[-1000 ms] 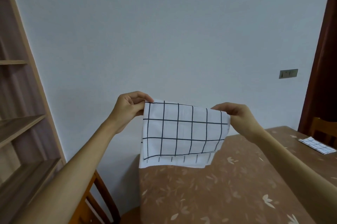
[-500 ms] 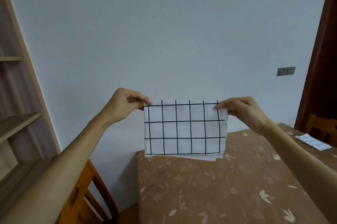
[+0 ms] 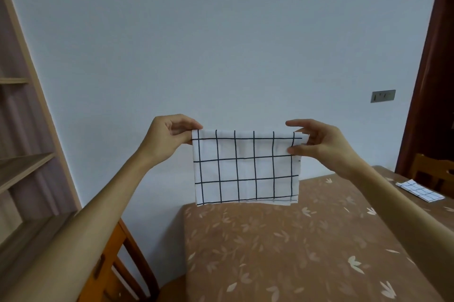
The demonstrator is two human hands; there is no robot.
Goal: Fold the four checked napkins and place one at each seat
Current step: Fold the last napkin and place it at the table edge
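I hold a white napkin with a dark grid up in the air above the far left corner of the table. It hangs doubled over, a second layer showing along its lower edge. My left hand pinches its top left corner. At the top right corner my right hand has its thumb against the cloth and its fingers spread. A second checked napkin lies folded on the table at the far right, in front of a chair.
The table wears a brown cloth with a leaf print. A wooden chair stands at its left end, another chair at the far right. Wooden shelves fill the left side. A dark door frame and a wall socket are on the right.
The napkin has gone from slanted to hanging straight and level. My right hand has loosened from a firm pinch, its fingers spreading at the top right corner. The left hand keeps its pinch.
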